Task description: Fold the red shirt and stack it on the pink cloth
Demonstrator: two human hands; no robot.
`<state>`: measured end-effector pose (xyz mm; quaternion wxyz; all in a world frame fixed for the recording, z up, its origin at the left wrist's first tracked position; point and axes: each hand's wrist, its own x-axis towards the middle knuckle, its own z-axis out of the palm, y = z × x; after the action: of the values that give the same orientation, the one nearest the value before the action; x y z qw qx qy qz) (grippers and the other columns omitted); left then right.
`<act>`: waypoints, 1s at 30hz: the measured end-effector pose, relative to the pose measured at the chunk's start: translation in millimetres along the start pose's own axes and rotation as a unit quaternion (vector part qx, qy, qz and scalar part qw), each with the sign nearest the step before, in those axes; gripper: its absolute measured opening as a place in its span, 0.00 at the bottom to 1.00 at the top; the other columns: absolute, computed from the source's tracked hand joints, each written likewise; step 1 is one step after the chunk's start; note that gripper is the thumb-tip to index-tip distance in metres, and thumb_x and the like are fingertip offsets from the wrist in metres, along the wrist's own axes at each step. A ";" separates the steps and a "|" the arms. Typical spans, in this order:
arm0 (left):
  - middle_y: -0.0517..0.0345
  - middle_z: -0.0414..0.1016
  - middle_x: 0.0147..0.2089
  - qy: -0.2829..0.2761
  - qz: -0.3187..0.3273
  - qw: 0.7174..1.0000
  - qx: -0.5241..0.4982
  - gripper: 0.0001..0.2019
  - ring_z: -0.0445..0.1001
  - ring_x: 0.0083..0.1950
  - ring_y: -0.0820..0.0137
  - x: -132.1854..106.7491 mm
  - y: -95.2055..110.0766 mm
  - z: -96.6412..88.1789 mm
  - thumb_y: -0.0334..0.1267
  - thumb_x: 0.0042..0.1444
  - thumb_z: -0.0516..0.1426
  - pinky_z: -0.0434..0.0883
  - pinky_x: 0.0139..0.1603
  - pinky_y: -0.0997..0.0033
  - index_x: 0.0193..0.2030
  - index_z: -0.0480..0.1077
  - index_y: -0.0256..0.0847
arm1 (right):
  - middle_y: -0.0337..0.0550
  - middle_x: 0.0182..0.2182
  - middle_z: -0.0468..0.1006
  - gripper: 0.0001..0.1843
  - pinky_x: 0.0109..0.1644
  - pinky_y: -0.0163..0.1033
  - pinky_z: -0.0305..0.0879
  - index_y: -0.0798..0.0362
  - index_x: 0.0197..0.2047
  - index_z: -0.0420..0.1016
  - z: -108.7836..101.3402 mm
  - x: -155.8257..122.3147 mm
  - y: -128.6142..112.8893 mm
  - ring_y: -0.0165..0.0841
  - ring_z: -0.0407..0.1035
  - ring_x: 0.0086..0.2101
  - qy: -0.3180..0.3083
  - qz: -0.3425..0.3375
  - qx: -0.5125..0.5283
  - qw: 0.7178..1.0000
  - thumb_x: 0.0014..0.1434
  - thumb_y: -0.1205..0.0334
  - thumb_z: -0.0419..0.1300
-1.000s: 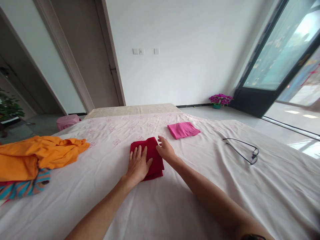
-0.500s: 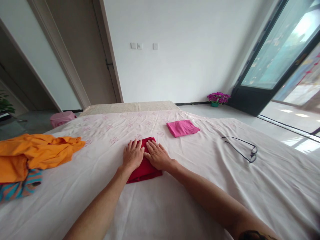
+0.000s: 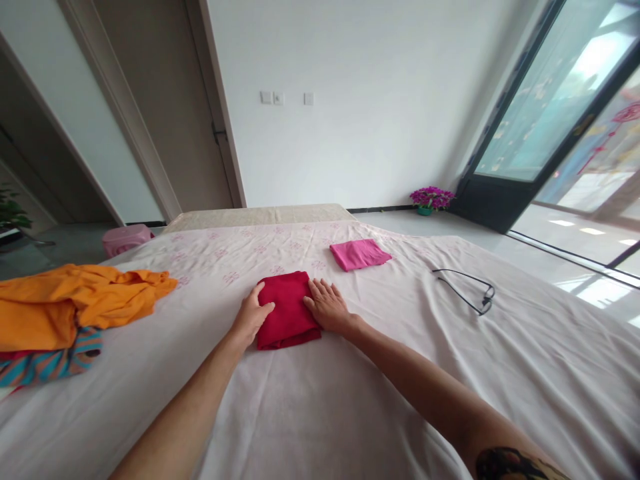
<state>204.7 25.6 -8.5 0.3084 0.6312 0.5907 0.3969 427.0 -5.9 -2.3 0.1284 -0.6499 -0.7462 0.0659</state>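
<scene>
A folded dark red cloth (image 3: 287, 309) lies on the pale pink bed sheet (image 3: 310, 400) in the middle of the view. My left hand (image 3: 251, 315) rests at the cloth's left edge, its thumb on the red fabric and its fingers curled along the side. At the cloth's right edge my right hand (image 3: 327, 307) lies flat on the sheet, fingers stretched out and touching the fabric. A folded bright pink cloth (image 3: 359, 253) sits farther back to the right.
A heap of orange cloth (image 3: 75, 300) over a striped cloth (image 3: 47, 363) lies at the left edge of the bed. A black clothes hanger (image 3: 467, 293) rests on the sheet to the right. Beyond the bed are a pink stool (image 3: 125, 238), a flower pot (image 3: 430, 199) and a glass door.
Both hands have slid off the top of the red cloth to its left and right edges. The cloth now shows fully between them.
</scene>
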 end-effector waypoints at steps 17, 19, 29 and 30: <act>0.57 0.76 0.51 -0.151 0.328 0.889 0.283 0.21 0.72 0.52 0.63 -53.4 26.4 -40.6 0.29 0.53 0.60 0.69 0.57 0.61 0.53 0.74 0.51 | 0.43 0.40 0.78 0.14 0.49 0.41 0.63 0.48 0.48 0.79 -9.2 -37.0 -4.4 0.36 0.67 0.42 0.114 -0.191 0.094 0.970 0.61 0.71 0.60; 0.57 0.77 0.51 -0.163 0.323 0.882 0.301 0.24 0.73 0.52 0.63 -53.7 30.0 -40.4 0.26 0.52 0.58 0.69 0.56 0.63 0.54 0.74 0.51 | 0.43 0.39 0.78 0.14 0.48 0.41 0.62 0.48 0.46 0.79 -8.8 -38.0 -5.6 0.36 0.67 0.41 0.117 -0.218 0.087 0.965 0.61 0.71 0.59; 0.57 0.80 0.47 -0.066 0.219 0.936 0.267 0.13 0.77 0.49 0.64 -46.6 19.0 -27.7 0.30 0.59 0.51 0.70 0.49 0.67 0.46 0.73 0.46 | 0.43 0.39 0.78 0.17 0.45 0.39 0.63 0.47 0.52 0.77 -10.9 -44.9 -11.9 0.33 0.68 0.37 0.096 -0.366 0.053 0.924 0.66 0.68 0.52; 0.58 0.80 0.48 -0.060 0.199 0.946 0.250 0.13 0.77 0.48 0.64 -44.5 18.4 -28.3 0.30 0.59 0.51 0.70 0.49 0.67 0.47 0.73 0.46 | 0.44 0.39 0.78 0.17 0.45 0.39 0.63 0.47 0.52 0.77 -11.3 -45.2 -12.8 0.33 0.68 0.37 0.095 -0.373 0.055 0.921 0.67 0.68 0.51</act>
<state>190.1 -22.8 15.2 0.0905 0.8156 0.5133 0.2513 423.5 -53.1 7.1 0.2491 -0.3194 -0.9142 -0.0080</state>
